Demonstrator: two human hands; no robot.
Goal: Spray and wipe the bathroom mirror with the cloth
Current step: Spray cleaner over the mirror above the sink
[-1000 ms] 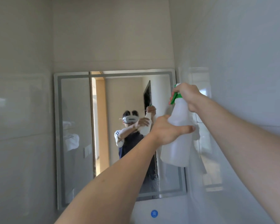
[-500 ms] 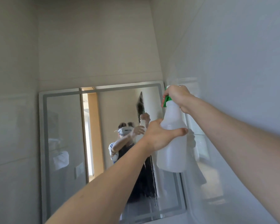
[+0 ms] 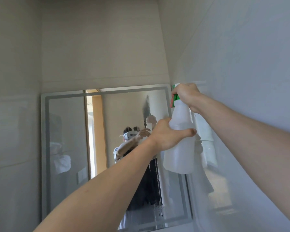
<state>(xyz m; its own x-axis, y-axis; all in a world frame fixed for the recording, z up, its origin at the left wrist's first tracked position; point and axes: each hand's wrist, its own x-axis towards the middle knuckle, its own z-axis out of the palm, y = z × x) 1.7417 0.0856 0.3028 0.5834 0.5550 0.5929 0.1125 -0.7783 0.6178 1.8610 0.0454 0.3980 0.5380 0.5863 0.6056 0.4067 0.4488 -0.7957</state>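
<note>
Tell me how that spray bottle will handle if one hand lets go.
The spray bottle looks like thin translucent plastic, so probably light and slightly squeezable. The right hand holds the green trigger head; the left hand wraps the body. Held by the head alone, the body would likely swing down.

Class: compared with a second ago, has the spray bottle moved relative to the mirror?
Yes. The spray bottle has risen: its green top is now level with the top edge of the mirror, where earlier it sat below it.

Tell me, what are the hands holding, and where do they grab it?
Both hold one white spray bottle. The right hand grips the green trigger head at the top. The left hand wraps around the bottle's shoulder, just below the neck.
</note>
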